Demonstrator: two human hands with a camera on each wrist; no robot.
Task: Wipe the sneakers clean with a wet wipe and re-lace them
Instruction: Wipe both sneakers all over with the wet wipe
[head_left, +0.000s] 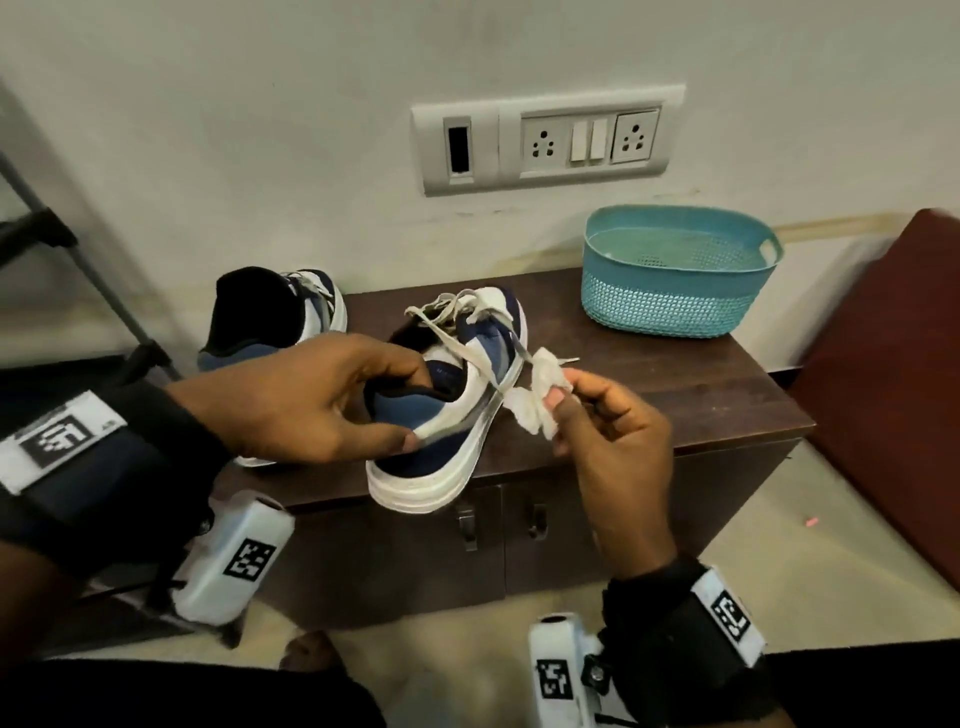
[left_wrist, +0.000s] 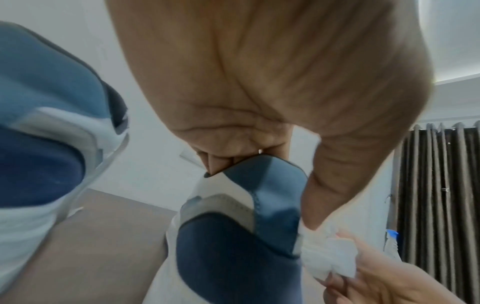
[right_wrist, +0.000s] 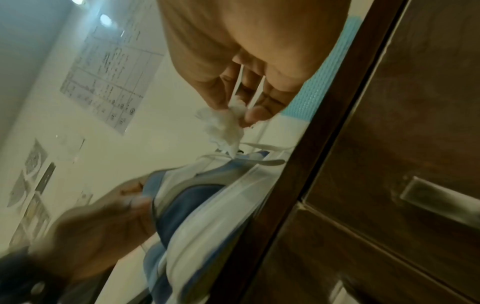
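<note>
A blue and white sneaker (head_left: 457, 431) stands on the dark wooden cabinet (head_left: 675, 384), its heel over the front edge. My left hand (head_left: 332, 400) grips its heel collar, fingers inside the opening and thumb on the outer side (left_wrist: 259, 205). Loose white laces (head_left: 467, 332) trail from it. My right hand (head_left: 597, 415) pinches a crumpled white wet wipe (head_left: 540, 395) just right of the sneaker's side (right_wrist: 226, 127). The second sneaker (head_left: 270, 312) stands at the cabinet's back left, heel toward me.
A teal plastic basket (head_left: 675, 270) sits at the cabinet's back right under a wall socket panel (head_left: 550, 140). A dark red seat (head_left: 893, 364) stands to the right. A metal frame (head_left: 78, 249) leans at the left. Cabinet doors with handles (head_left: 498, 519) face me.
</note>
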